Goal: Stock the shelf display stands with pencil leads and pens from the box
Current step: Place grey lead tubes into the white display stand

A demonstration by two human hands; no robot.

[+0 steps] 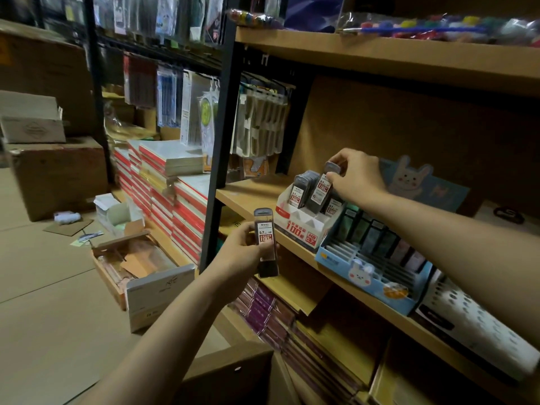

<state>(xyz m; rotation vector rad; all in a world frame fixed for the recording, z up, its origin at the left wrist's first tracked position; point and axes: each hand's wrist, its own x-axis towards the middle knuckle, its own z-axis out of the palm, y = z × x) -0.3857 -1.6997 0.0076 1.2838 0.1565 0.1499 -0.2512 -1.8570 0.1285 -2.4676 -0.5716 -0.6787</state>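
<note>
A white and red display stand [301, 226] sits on the wooden shelf [248, 197], holding several dark pencil lead cases. My right hand [356, 173] pinches the top of one lead case [323, 190] that stands upright in the stand's middle row. Lower left, in front of the shelf edge, my left hand [242, 249] grips another lead case [265, 244] with a red and white label, held upright. An open cardboard box [140, 273] lies on the floor to the left.
A blue bunny display stand [371, 276] with pastel cases sits right of the lead stand. A black upright post [225, 127] borders the shelf. Stacked notebooks [172, 188] and cardboard cartons [55, 176] stand at left. Books fill the lower shelf [292, 323].
</note>
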